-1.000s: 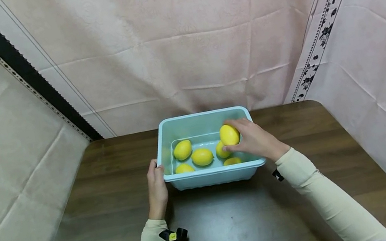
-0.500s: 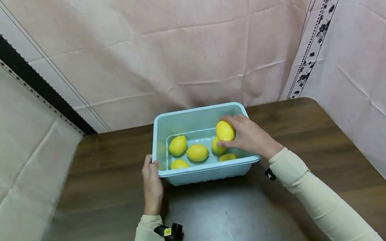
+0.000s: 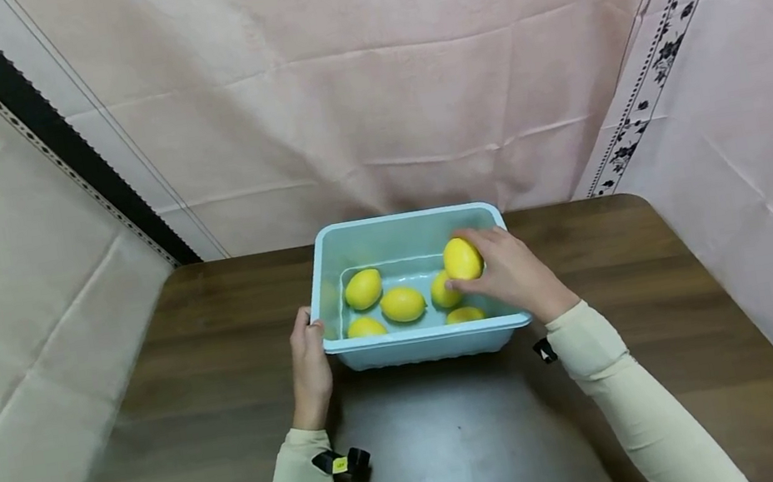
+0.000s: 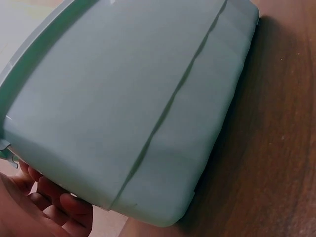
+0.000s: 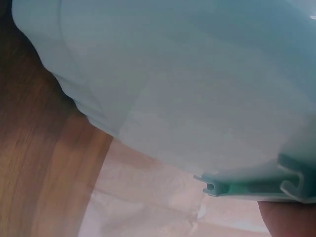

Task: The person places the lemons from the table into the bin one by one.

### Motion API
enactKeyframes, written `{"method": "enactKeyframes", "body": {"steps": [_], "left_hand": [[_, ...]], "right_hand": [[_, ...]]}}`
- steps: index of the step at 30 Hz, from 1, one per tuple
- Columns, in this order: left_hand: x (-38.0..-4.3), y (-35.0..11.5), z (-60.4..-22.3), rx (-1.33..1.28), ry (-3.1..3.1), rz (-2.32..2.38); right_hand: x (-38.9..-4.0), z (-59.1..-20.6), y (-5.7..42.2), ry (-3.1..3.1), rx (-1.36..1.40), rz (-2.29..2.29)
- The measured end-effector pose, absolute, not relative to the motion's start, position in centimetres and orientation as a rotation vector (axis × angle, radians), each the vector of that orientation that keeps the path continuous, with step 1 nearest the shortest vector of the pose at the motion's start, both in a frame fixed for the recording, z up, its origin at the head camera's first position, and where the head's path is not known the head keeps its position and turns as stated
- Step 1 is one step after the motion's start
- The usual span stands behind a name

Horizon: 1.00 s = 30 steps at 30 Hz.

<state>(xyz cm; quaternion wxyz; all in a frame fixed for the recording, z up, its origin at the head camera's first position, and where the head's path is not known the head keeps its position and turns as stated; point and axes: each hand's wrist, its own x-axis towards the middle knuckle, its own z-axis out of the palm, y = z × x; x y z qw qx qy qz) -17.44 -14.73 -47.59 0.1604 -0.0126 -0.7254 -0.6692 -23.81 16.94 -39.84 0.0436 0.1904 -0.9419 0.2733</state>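
A light blue plastic bin [image 3: 426, 346] stands on the wooden table with several yellow lemons inside. My left hand [image 3: 311, 371] grips the bin's left rim, thumb on top; in the left wrist view its curled fingers [image 4: 76, 205] show beside the bin's outer wall. My right hand [image 3: 513, 276] reaches over the bin's right side and holds a lemon [image 3: 462, 258] between thumb and fingers, above another lemon [image 3: 443, 291]. More lemons, such as the middle one [image 3: 402, 304] and the left one [image 3: 364, 288], lie on the bin's floor. Seen from the right wrist, the bin wall [image 5: 173, 89] hides the held lemon.
The dark brown table [image 3: 435, 452] extends in front of the bin and to both sides. Pale cloth [image 3: 366, 109] hangs behind the table's far edge, and more cloth hangs at left and right. Each wrist wears a black strap, the left one [image 3: 342, 463] bearing a small camera.
The head view has shifted slightly. The bin, both hands and the held lemon keep nearly the same places relative to one another.
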Motion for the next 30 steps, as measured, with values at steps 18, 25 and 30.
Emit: {"method": "enactKeyframes", "body": {"steps": [18, 25, 30], "left_hand": [[-17.41, -14.24, -47.77, -0.051, -2.065, -1.898], [-17.46, -14.23, -47.86, -0.037, -2.055, -1.911], [-17.47, -14.43, -47.85, -0.032, -2.042, -1.914]], "right_hand": [[-23.44, -39.97, 17.59, -2.839, 0.541, 0.856], [-23.50, -40.13, 17.78, -2.773, 0.563, 0.893], [-23.66, -40.32, 17.60, -2.744, 0.572, 0.905]]}}
